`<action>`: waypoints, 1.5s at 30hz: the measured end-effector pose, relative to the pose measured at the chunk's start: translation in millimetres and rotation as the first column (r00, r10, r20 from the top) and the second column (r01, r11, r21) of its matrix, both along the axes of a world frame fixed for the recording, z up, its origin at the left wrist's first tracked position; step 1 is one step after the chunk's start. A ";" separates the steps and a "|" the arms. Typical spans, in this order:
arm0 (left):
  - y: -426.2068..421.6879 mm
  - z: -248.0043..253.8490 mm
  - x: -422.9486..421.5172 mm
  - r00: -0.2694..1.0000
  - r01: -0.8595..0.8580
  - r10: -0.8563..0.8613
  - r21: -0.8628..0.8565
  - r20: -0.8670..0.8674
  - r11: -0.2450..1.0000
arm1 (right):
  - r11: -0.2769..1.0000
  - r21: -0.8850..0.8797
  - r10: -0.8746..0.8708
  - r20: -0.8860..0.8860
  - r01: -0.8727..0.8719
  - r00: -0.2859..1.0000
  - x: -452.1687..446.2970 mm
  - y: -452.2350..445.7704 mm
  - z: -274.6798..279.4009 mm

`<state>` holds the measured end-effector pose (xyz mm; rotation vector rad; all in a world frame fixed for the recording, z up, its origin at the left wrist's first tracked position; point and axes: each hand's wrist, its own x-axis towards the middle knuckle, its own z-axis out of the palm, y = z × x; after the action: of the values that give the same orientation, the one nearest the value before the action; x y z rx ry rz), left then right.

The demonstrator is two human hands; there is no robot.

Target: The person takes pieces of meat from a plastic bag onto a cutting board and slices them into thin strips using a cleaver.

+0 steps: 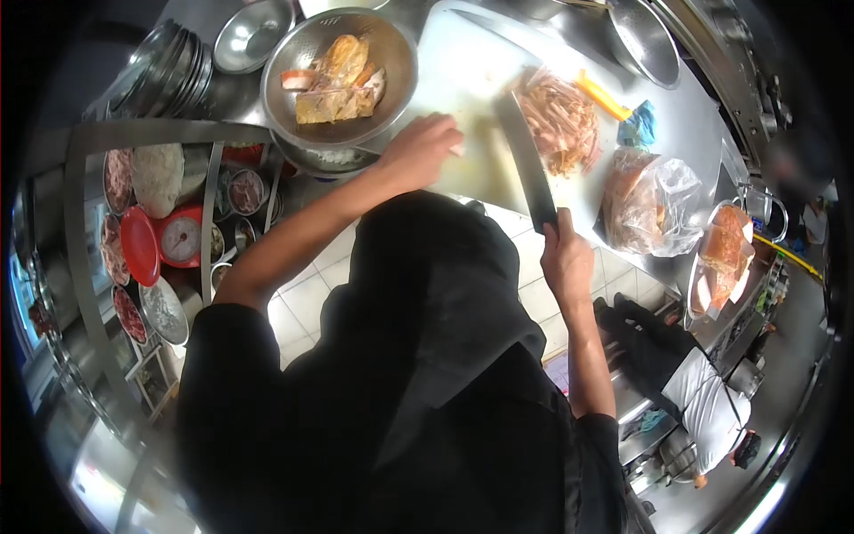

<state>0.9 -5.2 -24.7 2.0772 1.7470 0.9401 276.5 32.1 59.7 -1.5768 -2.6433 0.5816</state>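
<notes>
My right hand (567, 254) is closed round the handle of a large kitchen knife (527, 156), whose broad blade points away from me over the white cutting board (454, 58). Beside the blade, to its right, lies a heap of thinly sliced pinkish meat (562, 120). My left hand (420, 149) hovers at the board's left edge with its fingers curled; a small pale bit shows at the fingertips, too small to name. Just beyond that hand stands a perforated metal bowl (391, 80) with chunks of browned meat (342, 67) in it.
Right of the heap are a yellow handle (603, 95), crumpled blue plastic (637, 125) and a clear bag (654, 200) with meat inside. A tray (696, 280) of meat stands farther right. A person in a white shirt (707, 400) is behind on the right. A red scale (182, 236) sits left.
</notes>
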 end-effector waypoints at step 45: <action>214.9 132.3 264.8 0.832 0.542 -0.540 -0.396 0.129 0.741 | 0.974 0.169 0.204 -0.384 -0.149 0.900 149.3 52.6 -47.2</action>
<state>265.8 209.7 107.5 2.0843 1.0838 0.3512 425.8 84.7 12.5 -1.0508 -2.4622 0.6345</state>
